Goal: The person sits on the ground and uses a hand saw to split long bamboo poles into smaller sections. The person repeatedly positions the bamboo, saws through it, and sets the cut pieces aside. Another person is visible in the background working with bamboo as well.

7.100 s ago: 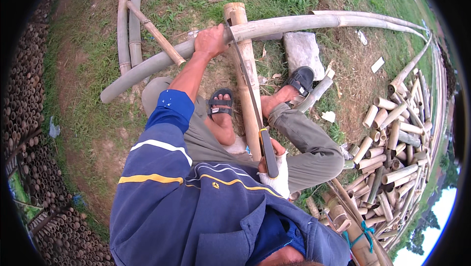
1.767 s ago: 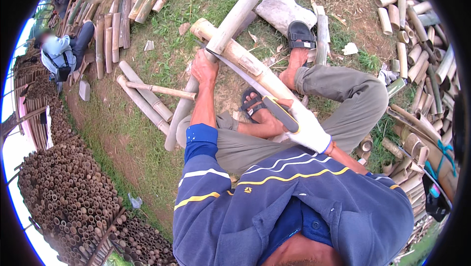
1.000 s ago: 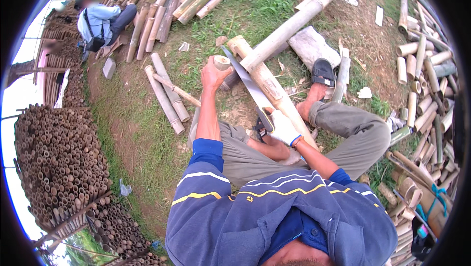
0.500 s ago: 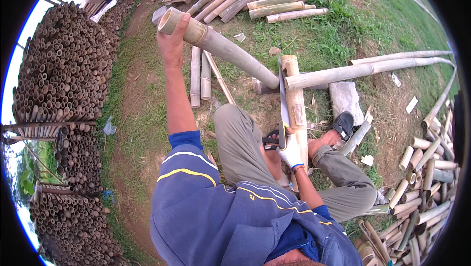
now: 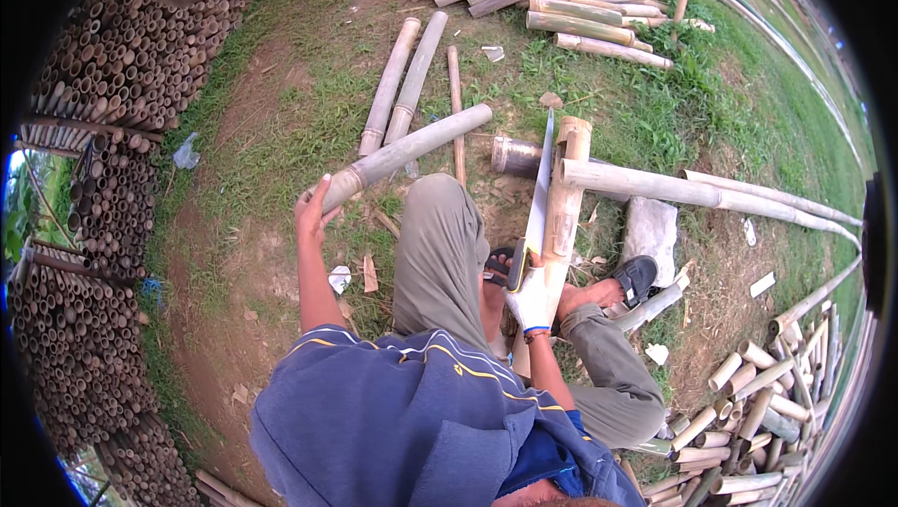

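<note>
My left hand (image 5: pixel 314 212) is at the near end of a cut bamboo section (image 5: pixel 412 152), its fingers around that end. The section points to the far right and passes across the near ends of two bamboo pieces (image 5: pixel 391 86). In a white glove, my right hand (image 5: pixel 529 299) grips a handsaw (image 5: pixel 535 208) by its black and yellow handle. The saw blade points away from me, beside a thick upright-looking bamboo post (image 5: pixel 561 208) between my legs. A long bamboo pole (image 5: pixel 655 183) rests with its cut end against this post.
A grey stone block (image 5: pixel 650 236) sits by my right foot. Cut bamboo pieces (image 5: pixel 580 25) lie at the back, and another heap (image 5: pixel 748 404) is at the lower right. Stacked bamboo (image 5: pixel 84 348) walls the left side. A thin bamboo stick (image 5: pixel 456 114) lies on the ground.
My left hand has come down and nearer with the bamboo section, which swung from pointing near right to far right. My right hand still holds the saw. The view has shifted.
</note>
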A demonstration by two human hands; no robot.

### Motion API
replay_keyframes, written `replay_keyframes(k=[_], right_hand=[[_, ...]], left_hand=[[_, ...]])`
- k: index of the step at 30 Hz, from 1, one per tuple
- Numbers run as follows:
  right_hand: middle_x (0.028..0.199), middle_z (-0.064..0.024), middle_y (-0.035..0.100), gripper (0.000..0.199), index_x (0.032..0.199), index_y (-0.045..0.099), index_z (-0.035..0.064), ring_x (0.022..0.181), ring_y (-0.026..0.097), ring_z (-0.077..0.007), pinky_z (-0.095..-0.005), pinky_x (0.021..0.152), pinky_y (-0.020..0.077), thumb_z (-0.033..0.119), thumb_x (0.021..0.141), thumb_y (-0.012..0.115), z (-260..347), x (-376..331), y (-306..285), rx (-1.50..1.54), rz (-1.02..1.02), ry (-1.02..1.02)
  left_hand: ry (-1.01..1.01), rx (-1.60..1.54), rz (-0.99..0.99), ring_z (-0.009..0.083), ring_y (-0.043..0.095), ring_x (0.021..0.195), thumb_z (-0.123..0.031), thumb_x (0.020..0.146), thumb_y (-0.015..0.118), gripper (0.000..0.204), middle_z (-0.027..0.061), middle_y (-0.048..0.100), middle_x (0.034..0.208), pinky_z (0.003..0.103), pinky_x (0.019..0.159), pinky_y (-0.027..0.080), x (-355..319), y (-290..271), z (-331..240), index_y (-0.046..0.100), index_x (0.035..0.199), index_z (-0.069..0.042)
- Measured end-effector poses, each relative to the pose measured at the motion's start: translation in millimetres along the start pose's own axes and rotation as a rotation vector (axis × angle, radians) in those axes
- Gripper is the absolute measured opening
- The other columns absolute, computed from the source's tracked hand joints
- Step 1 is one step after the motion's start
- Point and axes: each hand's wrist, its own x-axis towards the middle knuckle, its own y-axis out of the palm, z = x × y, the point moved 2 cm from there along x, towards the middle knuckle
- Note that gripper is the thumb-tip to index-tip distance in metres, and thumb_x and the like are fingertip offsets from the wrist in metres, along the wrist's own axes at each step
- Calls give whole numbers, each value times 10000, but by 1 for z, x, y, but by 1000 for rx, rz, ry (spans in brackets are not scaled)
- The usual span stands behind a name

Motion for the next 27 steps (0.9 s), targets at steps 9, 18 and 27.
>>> replay_keyframes(k=[9, 18, 27], right_hand=[[1269, -145, 770, 714, 1538, 434, 8, 1207, 752, -259, -358, 1038, 593, 28, 894, 741, 22, 6, 11, -17, 24, -6], [1366, -178, 705, 769, 1577, 369, 15, 1248, 732, -277, -373, 1080, 600, -16, 897, 725, 6, 5, 10, 142, 58, 23], [1442, -171, 675, 763, 1572, 357, 20, 1344, 682, -246, -353, 1133, 547, -50, 890, 691, -12, 9, 23, 215, 127, -43]], left_hand=[[-240, -329, -34, 202, 692, 606, -538, 1033, 673, 466, 79, 724, 913, 236, 497, 567, -34, 16, 129, 650, 1175, -95], [-185, -658, -15, 247, 718, 659, -535, 1019, 728, 486, 117, 747, 1018, 216, 503, 595, 41, 62, 97, 672, 1196, -86], [-94, -556, -268, 400, 667, 1299, -414, 861, 946, 1018, 235, 540, 1564, 441, 986, 655, 207, 138, 23, 398, 1626, -26]])
